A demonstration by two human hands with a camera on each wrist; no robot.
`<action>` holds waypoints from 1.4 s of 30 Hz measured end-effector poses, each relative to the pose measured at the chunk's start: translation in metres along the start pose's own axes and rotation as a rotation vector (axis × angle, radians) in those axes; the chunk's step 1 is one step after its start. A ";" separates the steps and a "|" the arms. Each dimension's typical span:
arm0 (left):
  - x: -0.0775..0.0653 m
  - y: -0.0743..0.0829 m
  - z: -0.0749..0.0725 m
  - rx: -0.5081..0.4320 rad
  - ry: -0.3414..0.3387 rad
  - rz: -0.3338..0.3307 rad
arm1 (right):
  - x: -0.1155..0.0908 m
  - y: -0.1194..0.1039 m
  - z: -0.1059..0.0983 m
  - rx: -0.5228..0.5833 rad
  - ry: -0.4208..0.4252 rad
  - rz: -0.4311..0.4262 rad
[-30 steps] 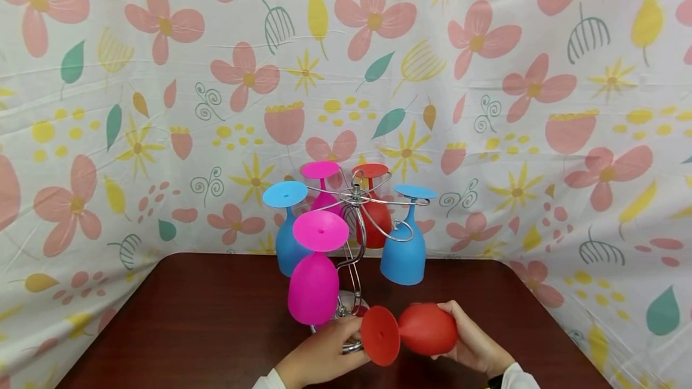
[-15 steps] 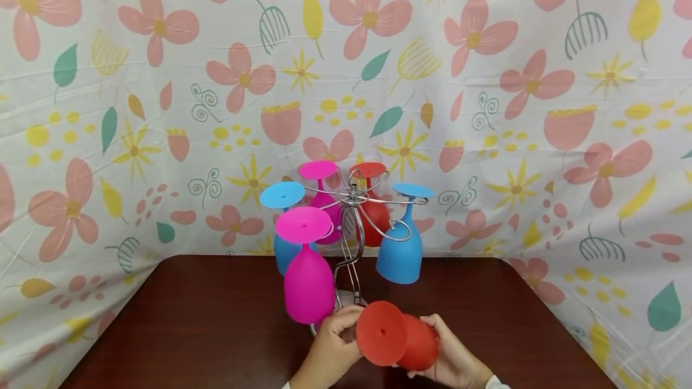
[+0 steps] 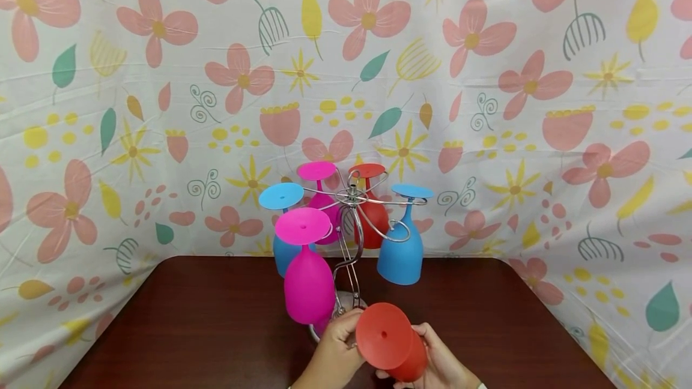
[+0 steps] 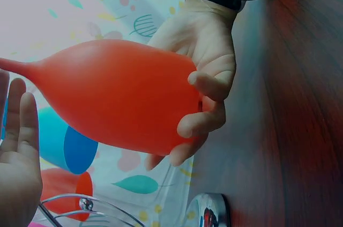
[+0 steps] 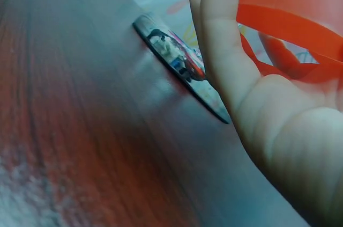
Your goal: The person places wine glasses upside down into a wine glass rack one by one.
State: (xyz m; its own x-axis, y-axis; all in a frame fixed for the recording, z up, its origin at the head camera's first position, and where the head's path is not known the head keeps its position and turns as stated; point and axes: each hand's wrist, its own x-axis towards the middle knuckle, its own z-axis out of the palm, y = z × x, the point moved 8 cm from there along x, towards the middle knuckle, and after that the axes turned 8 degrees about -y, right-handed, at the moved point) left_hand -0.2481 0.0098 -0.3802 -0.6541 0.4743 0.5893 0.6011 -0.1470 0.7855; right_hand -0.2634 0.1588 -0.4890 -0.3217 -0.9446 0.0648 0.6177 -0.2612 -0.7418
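Observation:
A red goblet is held low in front of the rack, its round foot facing the head camera and its bowl pointing down and away to the right. My left hand pinches it at the stem by the foot. In the left wrist view the stem crosses the left fingers. My right hand grips the bowl near the rim, its fingers curled over the edge in the left wrist view. A chrome goblet rack stands behind the hands, and a magenta goblet hangs upside down just above the left hand.
Further goblets hang upside down around the rack: a blue goblet at right, another blue goblet at left, a magenta goblet and a red goblet behind. The rack's shiny round base rests on the dark wooden table. A floral curtain hangs behind.
The red goblet has turned from lying sideways to facing its foot toward the head camera. My right hand has moved left and down with the bowl; the near magenta goblet has swung slightly left.

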 end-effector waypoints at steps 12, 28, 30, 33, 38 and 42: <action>0.002 -0.007 -0.002 -0.100 -0.003 -0.146 | -0.013 -0.043 -0.004 -0.733 0.426 0.037; 0.001 -0.009 -0.010 -0.030 0.058 -0.246 | -0.004 -0.068 0.086 -1.790 0.651 -0.524; 0.001 -0.009 -0.011 -0.006 0.069 -0.260 | -0.003 -0.067 0.091 -1.821 0.655 -0.577; 0.001 -0.008 -0.011 0.017 0.081 -0.267 | -0.002 -0.066 0.094 -1.849 0.682 -0.626; 0.000 -0.007 -0.012 0.066 0.099 -0.260 | -0.001 -0.064 0.093 -1.849 0.752 -0.644; 0.000 -0.006 -0.013 0.086 0.117 -0.256 | 0.000 -0.063 0.098 -1.884 0.768 -0.694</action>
State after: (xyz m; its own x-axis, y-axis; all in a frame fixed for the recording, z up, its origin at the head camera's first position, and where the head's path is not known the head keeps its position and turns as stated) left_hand -0.2576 -0.0006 -0.3829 -0.8351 0.3821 0.3956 0.4430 0.0410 0.8956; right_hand -0.2321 0.1560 -0.3772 -0.5727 -0.4364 0.6940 -0.8018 0.4747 -0.3631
